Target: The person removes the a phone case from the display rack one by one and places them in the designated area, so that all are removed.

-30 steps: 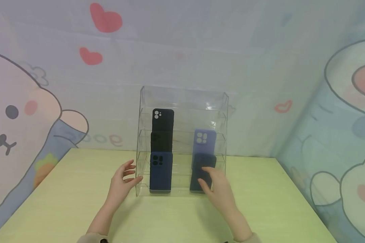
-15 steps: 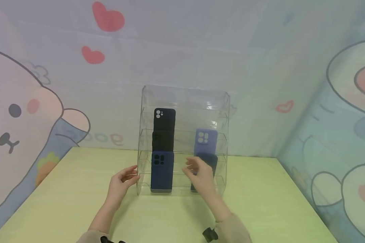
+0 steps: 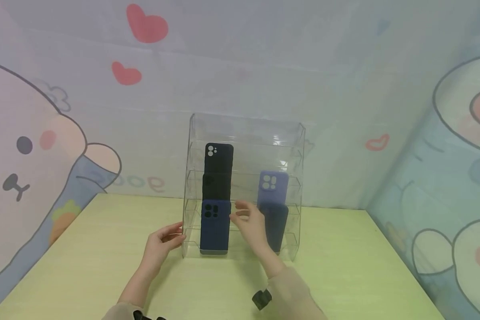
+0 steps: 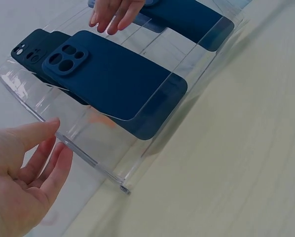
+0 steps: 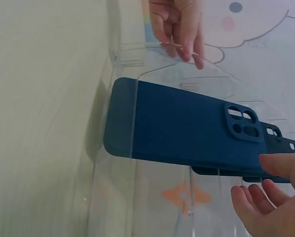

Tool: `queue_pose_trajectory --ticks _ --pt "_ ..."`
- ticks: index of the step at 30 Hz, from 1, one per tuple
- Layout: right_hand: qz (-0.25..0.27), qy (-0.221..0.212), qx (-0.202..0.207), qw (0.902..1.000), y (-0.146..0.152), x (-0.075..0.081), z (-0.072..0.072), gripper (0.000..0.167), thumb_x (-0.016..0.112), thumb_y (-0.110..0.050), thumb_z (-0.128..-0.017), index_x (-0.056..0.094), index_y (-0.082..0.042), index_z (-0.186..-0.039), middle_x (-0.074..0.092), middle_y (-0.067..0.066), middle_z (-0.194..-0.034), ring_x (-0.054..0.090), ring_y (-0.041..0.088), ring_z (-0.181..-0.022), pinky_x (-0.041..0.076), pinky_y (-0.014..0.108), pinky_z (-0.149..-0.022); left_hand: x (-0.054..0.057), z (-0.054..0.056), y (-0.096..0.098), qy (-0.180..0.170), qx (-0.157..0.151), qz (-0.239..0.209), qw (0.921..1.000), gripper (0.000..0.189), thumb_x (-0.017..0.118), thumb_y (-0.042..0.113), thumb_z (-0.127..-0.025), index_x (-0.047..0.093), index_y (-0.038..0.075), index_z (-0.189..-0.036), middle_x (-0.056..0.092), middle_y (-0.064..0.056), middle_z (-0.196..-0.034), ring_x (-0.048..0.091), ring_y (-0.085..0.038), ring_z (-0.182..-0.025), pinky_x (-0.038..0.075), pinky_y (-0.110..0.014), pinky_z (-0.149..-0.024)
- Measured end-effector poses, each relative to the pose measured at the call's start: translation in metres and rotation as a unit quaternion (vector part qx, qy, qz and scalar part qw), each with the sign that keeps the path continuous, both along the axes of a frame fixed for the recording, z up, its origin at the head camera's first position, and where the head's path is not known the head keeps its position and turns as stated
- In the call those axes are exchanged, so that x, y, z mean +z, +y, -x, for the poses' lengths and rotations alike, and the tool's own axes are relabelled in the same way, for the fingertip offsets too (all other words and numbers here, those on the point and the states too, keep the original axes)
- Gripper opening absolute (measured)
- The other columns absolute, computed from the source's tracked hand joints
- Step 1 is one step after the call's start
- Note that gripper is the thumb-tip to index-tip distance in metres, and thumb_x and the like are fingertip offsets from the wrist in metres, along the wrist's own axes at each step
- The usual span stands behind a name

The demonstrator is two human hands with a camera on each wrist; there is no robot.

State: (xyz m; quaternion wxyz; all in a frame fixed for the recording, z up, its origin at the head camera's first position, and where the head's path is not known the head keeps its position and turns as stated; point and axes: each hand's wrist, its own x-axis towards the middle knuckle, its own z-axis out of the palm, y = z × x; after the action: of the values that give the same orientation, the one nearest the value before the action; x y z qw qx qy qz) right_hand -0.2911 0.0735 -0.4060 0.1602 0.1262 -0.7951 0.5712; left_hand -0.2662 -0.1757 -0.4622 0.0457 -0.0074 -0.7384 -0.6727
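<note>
A clear tiered display rack holds several phone cases. At its left, a navy phone case stands upright in the lowest tier, with black phone cases in the tiers behind. On the right are a lavender phone case and a dark blue phone case. My left hand holds the rack's left side edge between thumb and fingers. My right hand, thumb and fingers apart, hovers beside the navy case's upper right edge. In the right wrist view its thumb is close to that case; contact cannot be told.
The rack stands on a pale yellow-green table before a cartoon-printed cloth backdrop. Transparent lips cross the front of each tier. A black strap piece sits at the right sleeve.
My right hand has moved left, from in front of the dark blue case to beside the navy one. My left hand has come in against the rack's side. The view has shifted slightly.
</note>
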Motion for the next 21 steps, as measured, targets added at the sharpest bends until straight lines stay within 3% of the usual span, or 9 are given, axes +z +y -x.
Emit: queue_pose_trajectory --ticks 4,12,21 --pt "-0.005 -0.022 -0.008 0.9997 -0.002 -0.005 0.005 0.034 0.071 -0.006 -0.087 0.063 0.002 -0.119 0.067 0.019 -0.115 0.066 0.033 -0.102 0.061 0.038 -0.085 -0.003 -0.001 -0.001 -0.004 -0.008 -0.004 1.0 0.048 0.066 0.004 -0.092 0.053 -0.003 -0.137 0.06 -0.017 -0.121 0.063 0.002 -0.089 0.058 -0.018 -0.083" --pt "0.001 -0.017 0.005 0.9998 -0.006 -0.008 0.011 0.032 0.071 -0.009 -0.088 0.064 0.005 -0.116 0.069 0.022 -0.111 0.066 0.036 -0.1 0.06 0.043 -0.087 -0.005 -0.003 -0.003 -0.024 -0.022 -0.016 0.9993 0.049 0.066 0.006 -0.093 0.05 -0.006 -0.138 0.057 -0.02 -0.126 0.063 0.0 -0.089 0.058 -0.02 -0.086" --pt "0.0 -0.021 -0.002 0.9998 -0.011 -0.01 0.014 0.031 0.071 -0.01 -0.089 0.066 0.005 -0.116 0.069 0.021 -0.107 0.067 0.035 -0.098 0.058 0.045 -0.088 -0.004 -0.003 -0.001 -0.054 -0.016 -0.037 0.9977 0.048 0.066 0.007 -0.093 0.052 -0.005 -0.138 0.06 0.0 -0.107 0.065 -0.007 -0.094 0.058 -0.019 -0.086"
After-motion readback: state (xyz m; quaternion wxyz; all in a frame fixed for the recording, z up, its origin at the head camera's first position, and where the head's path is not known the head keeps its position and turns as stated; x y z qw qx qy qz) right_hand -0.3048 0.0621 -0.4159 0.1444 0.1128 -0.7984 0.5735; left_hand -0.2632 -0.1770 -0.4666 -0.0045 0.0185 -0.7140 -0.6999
